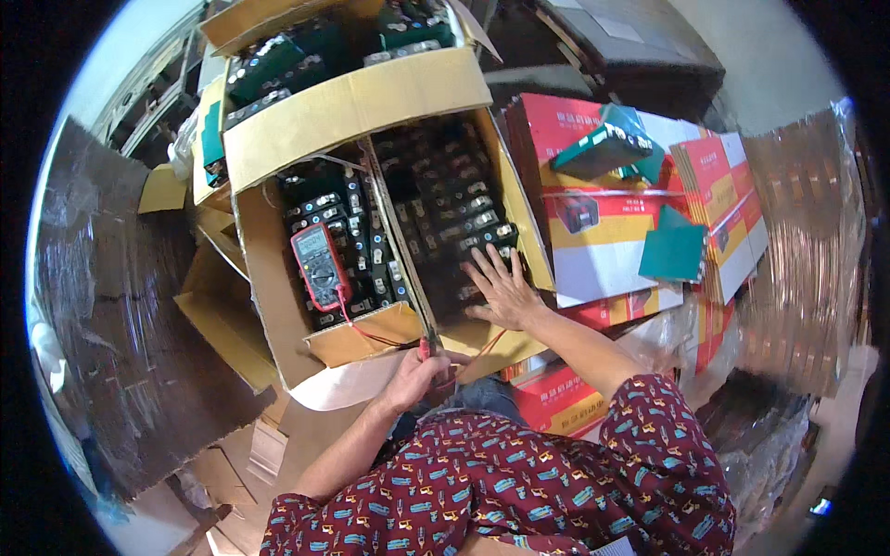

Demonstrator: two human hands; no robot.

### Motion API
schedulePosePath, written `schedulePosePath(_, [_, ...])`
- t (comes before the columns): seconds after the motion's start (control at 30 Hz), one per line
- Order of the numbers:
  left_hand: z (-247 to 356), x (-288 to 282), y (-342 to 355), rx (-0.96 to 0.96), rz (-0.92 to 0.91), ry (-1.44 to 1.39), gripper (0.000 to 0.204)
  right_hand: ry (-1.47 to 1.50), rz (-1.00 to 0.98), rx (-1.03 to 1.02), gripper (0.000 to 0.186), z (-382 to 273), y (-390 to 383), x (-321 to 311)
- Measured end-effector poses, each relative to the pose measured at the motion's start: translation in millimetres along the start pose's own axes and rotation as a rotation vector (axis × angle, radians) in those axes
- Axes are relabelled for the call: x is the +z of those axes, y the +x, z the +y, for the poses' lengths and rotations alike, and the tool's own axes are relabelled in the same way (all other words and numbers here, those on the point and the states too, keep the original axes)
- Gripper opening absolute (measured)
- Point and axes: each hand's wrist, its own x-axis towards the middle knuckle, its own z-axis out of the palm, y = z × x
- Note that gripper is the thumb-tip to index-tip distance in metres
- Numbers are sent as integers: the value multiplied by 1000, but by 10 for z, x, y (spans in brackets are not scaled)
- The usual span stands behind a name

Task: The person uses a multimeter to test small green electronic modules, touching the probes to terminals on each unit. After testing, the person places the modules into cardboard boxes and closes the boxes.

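Observation:
My right hand [496, 292] is spread open over dark batteries with metal terminals [482, 213] in the right half of a cardboard box [357, 69]. My left hand [417, 375] is closed around red test probes [425, 348] at the box's near edge, by the middle divider. A red multimeter [320, 267] lies on the batteries in the left half, its leads running over the near flap toward my left hand.
A second open box of green batteries [297, 60] stands behind. Red-and-white cartons [598, 241] carry green blocks [598, 148] and a green panel [667, 250] at the right. Plastic-wrapped cardboard stacks [111, 306] flank both sides. A dark surface [649, 51] is at the back.

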Motion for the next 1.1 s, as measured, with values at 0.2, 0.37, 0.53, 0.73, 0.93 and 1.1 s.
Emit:
schedulePosePath(0.2, [85,199,28,-73,65,153,16,89,-81,79,86,-107,-62,-201])
schedulePosePath(0.37, [65,261,147,-71,101,160,23,562,829,180,60,226,-675,-1298])
schedulePosePath(0.53, [235,271,163,-72,2,99,23,18,948,1088,81,2080,-1643,-1728])
schedulePosePath(0.73, [198,393,318,-9,34,279,28,921,654,1313,52,3432,-2806,-990])
schedulePosePath(0.93, [183,352,-62,-47,132,200,28,1221,623,1162,37,2117,-2347,-1753])
schedulePosePath(1.1, [95,236,-172,-28,73,203,28,1485,616,908,45,891,-1895,-2197])
